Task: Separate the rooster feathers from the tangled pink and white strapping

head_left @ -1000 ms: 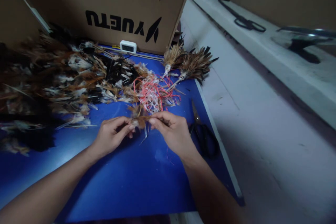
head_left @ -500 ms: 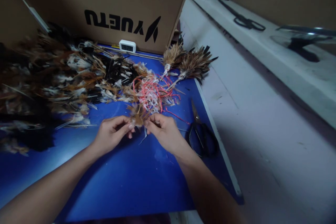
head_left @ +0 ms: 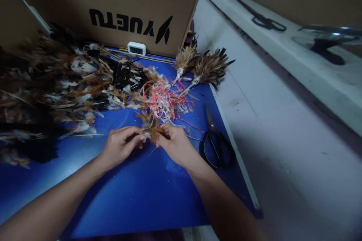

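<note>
Upside-down printed cardboard box (head_left: 113, 3) standing at the far edge of the blue counter (head_left: 135, 192). Spread over the counter's left half, a broad heap of brown, black and white feathers (head_left: 56, 83). Against the heap's right end, a tangle of pink and white string (head_left: 162, 99). Beyond that, near the box corner, two tied feather bundles (head_left: 202, 68) lying side by side. Black scissors (head_left: 216, 145) flat on the counter just right of the right hand. Small white timer (head_left: 137, 48) propped against the box. Left hand (head_left: 120, 147) and right hand (head_left: 177, 145) meeting at mid-counter, fingertips of both pinched shut on one small brown feather tuft (head_left: 151, 132), raised just above the blue surface, below the string tangle.
</note>
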Motion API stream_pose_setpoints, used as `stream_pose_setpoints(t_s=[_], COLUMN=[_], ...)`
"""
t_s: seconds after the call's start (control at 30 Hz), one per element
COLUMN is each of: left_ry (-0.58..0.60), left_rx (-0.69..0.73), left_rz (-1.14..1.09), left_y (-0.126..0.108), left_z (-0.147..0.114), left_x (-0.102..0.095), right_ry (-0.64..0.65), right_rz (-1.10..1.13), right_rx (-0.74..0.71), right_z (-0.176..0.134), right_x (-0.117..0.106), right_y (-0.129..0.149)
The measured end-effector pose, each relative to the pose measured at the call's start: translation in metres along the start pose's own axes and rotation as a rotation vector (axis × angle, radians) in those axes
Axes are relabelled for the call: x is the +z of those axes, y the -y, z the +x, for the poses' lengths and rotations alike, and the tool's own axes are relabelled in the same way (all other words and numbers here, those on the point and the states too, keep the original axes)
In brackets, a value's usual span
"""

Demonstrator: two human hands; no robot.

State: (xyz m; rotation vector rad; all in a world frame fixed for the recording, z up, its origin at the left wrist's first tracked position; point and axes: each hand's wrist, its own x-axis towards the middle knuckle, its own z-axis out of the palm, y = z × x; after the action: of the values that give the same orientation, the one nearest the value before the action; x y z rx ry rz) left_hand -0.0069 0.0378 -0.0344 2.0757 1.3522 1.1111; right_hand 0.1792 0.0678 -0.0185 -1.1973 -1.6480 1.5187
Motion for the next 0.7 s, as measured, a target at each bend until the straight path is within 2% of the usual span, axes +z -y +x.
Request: stream_pose_setpoints(t_s=[0.2,0.7], left_ry=[0.008,0.000], left_rx=[0.043,0.210], left_rz=[0.062,0.186], left_y=[0.0025,0.0043], left_z=[-0.0021,-0.0026], left_x=[0.0024,0.0038], right_ry=[-0.016,-0.007], right_rz=[-0.039,0.072], right_rx=[-0.001,0.024], right_z=[-0.0002,-0.0021], right_x=[0.0007,0.0045], right_y=[0.0003,-0.0069])
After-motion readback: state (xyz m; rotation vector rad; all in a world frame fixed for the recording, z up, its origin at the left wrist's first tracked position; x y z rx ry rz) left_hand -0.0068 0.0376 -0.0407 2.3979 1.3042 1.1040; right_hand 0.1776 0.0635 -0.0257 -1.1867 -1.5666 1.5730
